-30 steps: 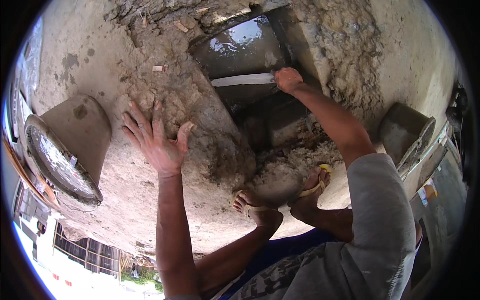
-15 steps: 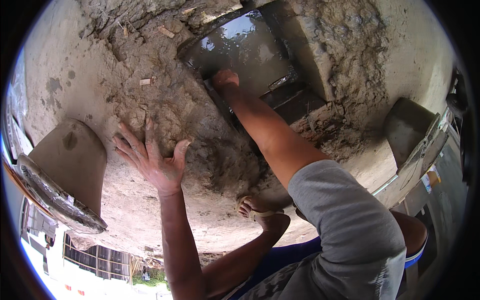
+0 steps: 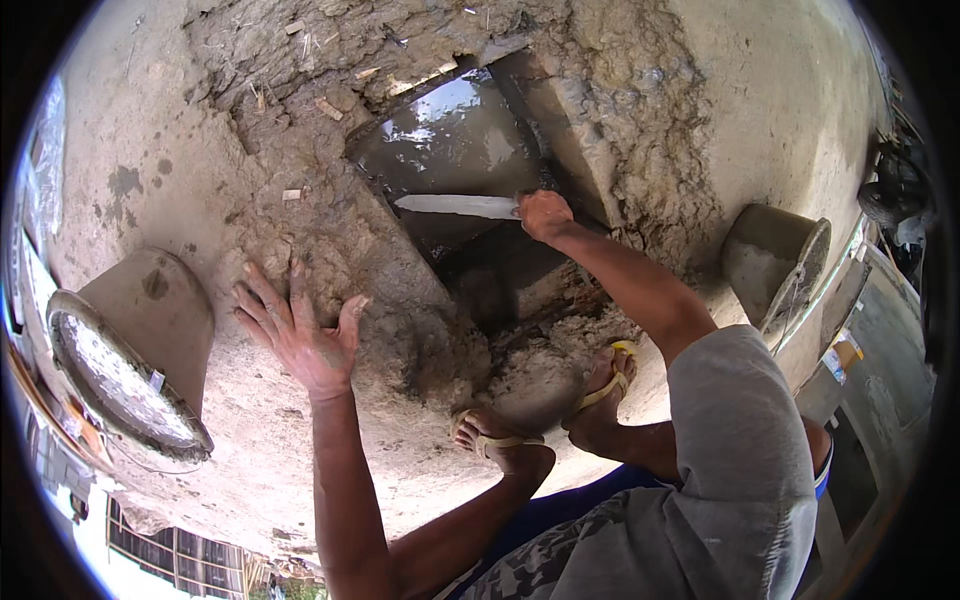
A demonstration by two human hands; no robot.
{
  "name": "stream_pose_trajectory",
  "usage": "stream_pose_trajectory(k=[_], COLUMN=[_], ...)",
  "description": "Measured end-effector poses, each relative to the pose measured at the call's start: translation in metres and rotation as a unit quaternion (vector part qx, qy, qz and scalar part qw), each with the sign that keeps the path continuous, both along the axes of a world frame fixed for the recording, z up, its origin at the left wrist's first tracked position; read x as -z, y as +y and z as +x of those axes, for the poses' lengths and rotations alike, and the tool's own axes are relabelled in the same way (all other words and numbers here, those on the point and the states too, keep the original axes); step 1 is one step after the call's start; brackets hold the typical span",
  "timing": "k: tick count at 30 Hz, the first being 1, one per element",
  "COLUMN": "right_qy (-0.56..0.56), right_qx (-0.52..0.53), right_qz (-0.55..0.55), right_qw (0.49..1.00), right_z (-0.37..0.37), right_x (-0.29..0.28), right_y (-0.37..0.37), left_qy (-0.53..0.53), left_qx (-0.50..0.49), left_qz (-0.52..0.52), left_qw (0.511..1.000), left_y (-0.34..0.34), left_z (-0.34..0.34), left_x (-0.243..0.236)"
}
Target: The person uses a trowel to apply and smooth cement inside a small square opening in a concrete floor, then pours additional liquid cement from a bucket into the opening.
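Observation:
My right hand (image 3: 544, 214) is closed on a long, pale flat blade (image 3: 455, 206), held crosswise over a rectangular recess filled with wet grey cement (image 3: 440, 130). The smooth, glossy surface reflects light; dark framing (image 3: 512, 112) edges it, and the lower part of the recess is shadowed. My left hand (image 3: 308, 345) rests palm down, fingers spread, on the rough, crumbly ground (image 3: 260, 160) to the left of the recess. Grit coats its fingertips.
A cement-stained bucket (image 3: 145, 330) stands at the left, another (image 3: 758, 260) at the right. My sandalled feet (image 3: 500, 450) are below the recess. Wood chips (image 3: 292, 195) lie on the ground. Dark clutter (image 3: 890, 190) sits at the far right, with a bamboo structure (image 3: 170, 550) at lower left.
My right hand swept to the recess's left side half a second ago and is now back at the right, blade in view across the surface. My left hand stays spread on the ground.

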State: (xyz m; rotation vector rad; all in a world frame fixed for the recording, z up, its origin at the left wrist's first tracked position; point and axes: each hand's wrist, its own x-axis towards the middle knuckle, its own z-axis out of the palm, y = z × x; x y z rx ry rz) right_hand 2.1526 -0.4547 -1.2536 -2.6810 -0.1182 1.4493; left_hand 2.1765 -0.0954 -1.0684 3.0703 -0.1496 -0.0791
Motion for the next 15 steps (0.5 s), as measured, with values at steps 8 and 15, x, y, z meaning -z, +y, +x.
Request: stream_pose_trajectory(k=[8,15], right_qy=[0.009,0.018], right_qx=[0.114,0.053], right_qz=[0.016,-0.003], right_qw=[0.993,0.998], right_z=[0.006,-0.006], right_x=[0.085,0.02], right_y=[0.094,0.031], left_qy=[-0.006,-0.017], left_qx=[0.008,0.002], left_qz=[-0.019,-0.008], left_qw=[1.0,1.0], left_y=[-0.004,-0.003], left_z=[-0.001,-0.004], left_x=[0.002,-0.003])
